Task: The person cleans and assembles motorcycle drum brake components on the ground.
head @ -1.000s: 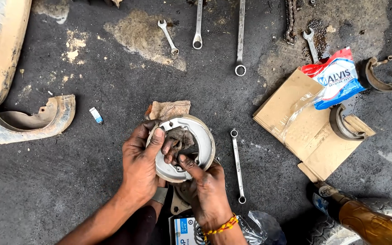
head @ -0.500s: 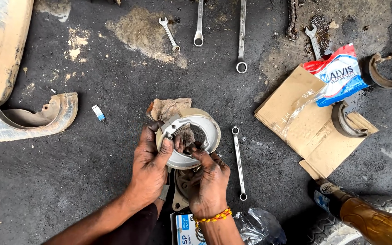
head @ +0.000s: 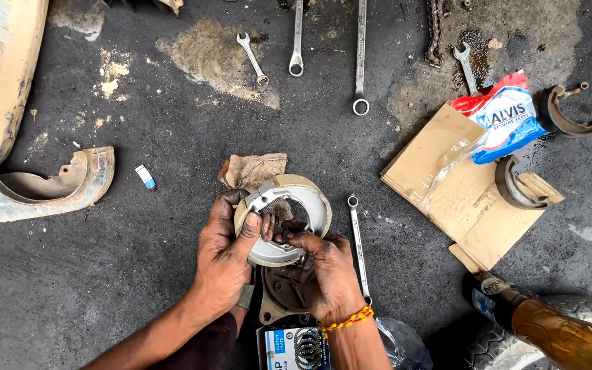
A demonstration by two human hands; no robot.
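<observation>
A round pair of brake shoes (head: 310,205) forms a ring held just above the dark floor at the centre. My left hand (head: 224,257) grips its left side, thumb over the rim near the spring. My right hand (head: 323,270) holds the lower right part, fingers reaching inside the ring. Both hands are greasy. A dirty rag (head: 251,170) lies just behind the ring. Under my hands sits a dark metal plate (head: 279,294), partly hidden.
Several spanners lie on the floor: one (head: 359,247) right of my hands, others (head: 360,55) at the top. Flattened cardboard (head: 447,185) with a worn brake shoe (head: 512,188) and a plastic bag (head: 501,120) lies right. A tan body panel (head: 42,185) is left, a bottle (head: 556,336) lower right.
The brake shoe ring has tilted and shifted slightly right and up. My right hand's fingers have moved deeper inside it.
</observation>
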